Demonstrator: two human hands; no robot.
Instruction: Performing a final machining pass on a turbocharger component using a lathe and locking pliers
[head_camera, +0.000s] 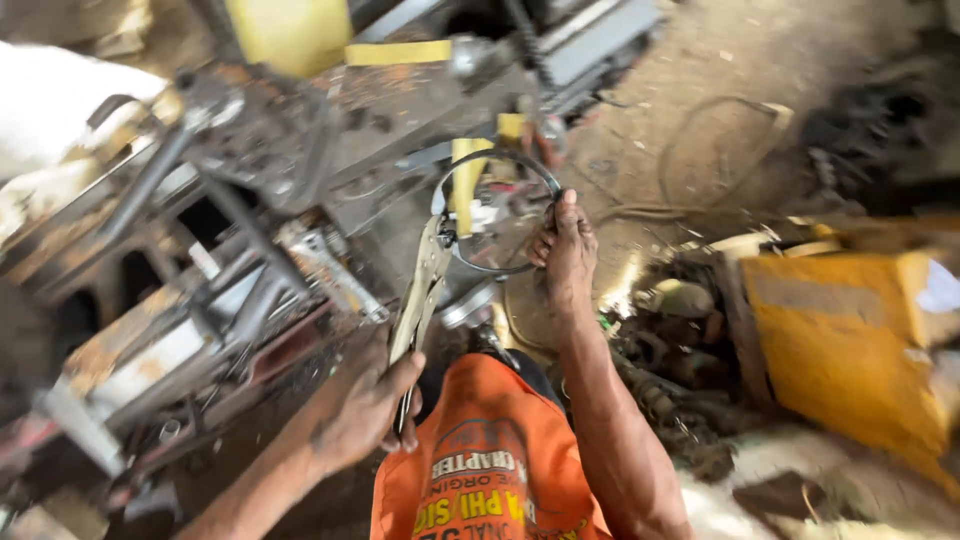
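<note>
Two hands on a metal ring, one through locking pliers.

The right hand's fingers curl shut around the right edge of the thin metal ring, thumb pointing up along its rim. The left hand is closed around the handles of the locking pliers, whose nose clamps the ring's left edge (the ring hangs between the two grips, roughly upright). Left of the ring stands a rusty, grimy metal workbench crowded with steel parts. Just below the ring, an orange printed shirt fills the lower view. Right of the ring, well apart, a yellow box lies on the dirt floor.
</note>
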